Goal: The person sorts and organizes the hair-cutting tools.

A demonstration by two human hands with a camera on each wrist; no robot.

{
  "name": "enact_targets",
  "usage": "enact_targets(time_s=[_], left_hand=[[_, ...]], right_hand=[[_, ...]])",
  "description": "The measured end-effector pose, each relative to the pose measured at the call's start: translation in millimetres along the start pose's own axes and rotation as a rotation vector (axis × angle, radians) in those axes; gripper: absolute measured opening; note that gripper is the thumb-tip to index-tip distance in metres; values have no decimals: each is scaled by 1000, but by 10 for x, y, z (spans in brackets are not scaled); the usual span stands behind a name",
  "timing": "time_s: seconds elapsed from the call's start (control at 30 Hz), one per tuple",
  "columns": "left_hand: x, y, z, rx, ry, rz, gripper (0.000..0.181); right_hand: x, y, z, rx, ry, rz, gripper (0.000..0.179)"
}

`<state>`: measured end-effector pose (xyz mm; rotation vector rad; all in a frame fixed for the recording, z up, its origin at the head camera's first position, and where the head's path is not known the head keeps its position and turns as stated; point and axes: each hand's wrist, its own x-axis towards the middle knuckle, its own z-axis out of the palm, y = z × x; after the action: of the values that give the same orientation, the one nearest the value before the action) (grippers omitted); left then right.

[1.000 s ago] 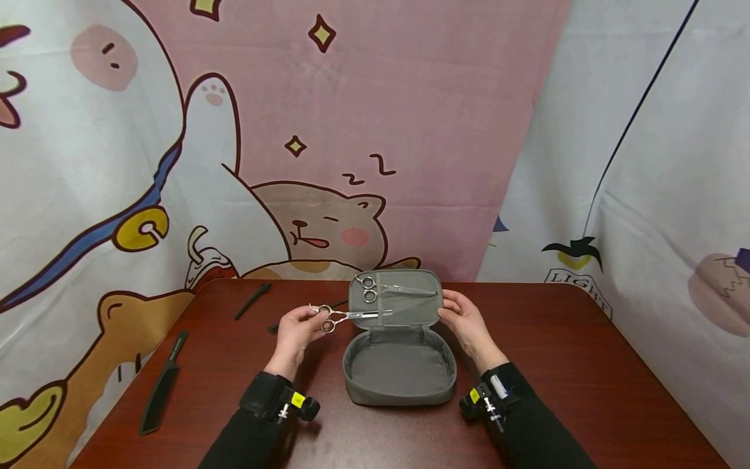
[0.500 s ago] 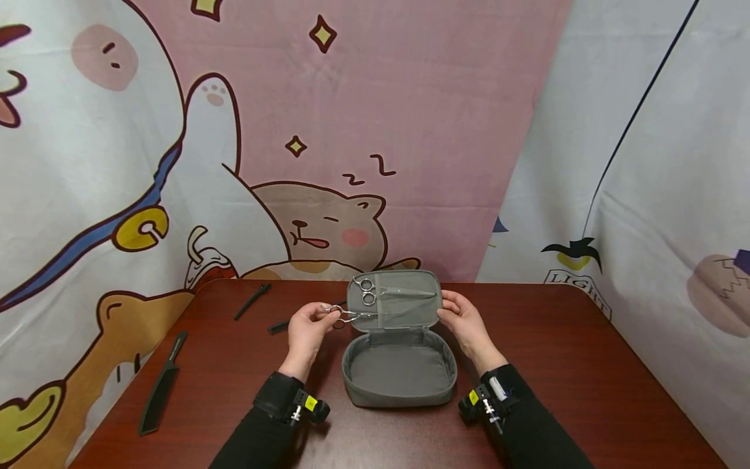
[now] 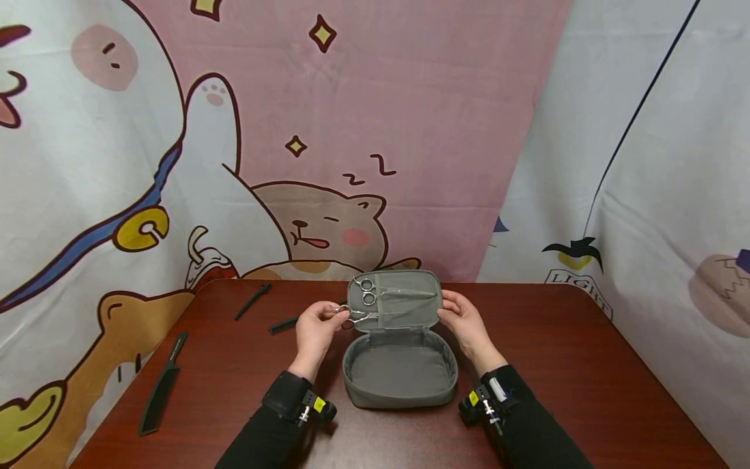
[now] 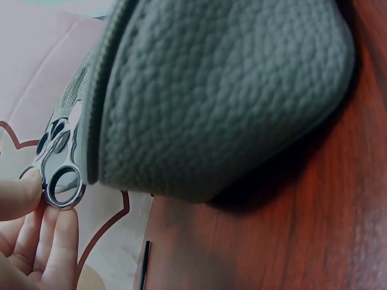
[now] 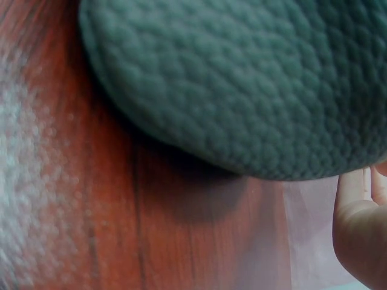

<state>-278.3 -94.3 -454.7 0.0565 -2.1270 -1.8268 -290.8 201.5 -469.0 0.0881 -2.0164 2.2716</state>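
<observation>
On the table stands a grey zip case (image 3: 400,398) with its lid (image 3: 404,277) raised upright. My left hand (image 3: 316,332) pinches a pair of silver scissors (image 4: 63,188) by the finger rings, thumb on one side and fingertips on the other. Their blades run into the mesh pocket (image 3: 410,316) on the lid's inner face, which covers them. Just above, a second pair of scissors (image 3: 368,298) sits in the same pocket, rings outward. With thumb in front and fingers behind, my right hand (image 3: 465,326) holds the lid's right edge. The base of the case shows a bare inside.
A black cleaver-shaped knife (image 3: 158,400) lies at the table's left side. Farther back is a thin black tool (image 3: 252,301), and a black bar-shaped thing (image 3: 283,326) lies partly behind my left hand. A printed cloth (image 3: 445,130) hangs behind the table.
My left hand has moved right, pushing the scissors' blades deeper into the lid pocket. The right hand keeps its hold on the lid.
</observation>
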Motion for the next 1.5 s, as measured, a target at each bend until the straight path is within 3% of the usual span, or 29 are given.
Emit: enact_targets(time_s=[0.4, 0.83, 1.2, 1.5], left_hand=[[-31, 66, 122, 18, -12, -20, 12], [-38, 128, 208, 110, -4, -3, 15], [-45, 144, 260, 61, -51, -19, 17], [-74, 168, 311, 139, -65, 30, 17]], right_hand=[[7, 17, 6, 0, 5, -6, 45], [-3, 27, 10, 14, -1, -31, 44], [-2, 35, 12, 32, -6, -35, 45], [-19, 36, 12, 39, -5, -37, 45]])
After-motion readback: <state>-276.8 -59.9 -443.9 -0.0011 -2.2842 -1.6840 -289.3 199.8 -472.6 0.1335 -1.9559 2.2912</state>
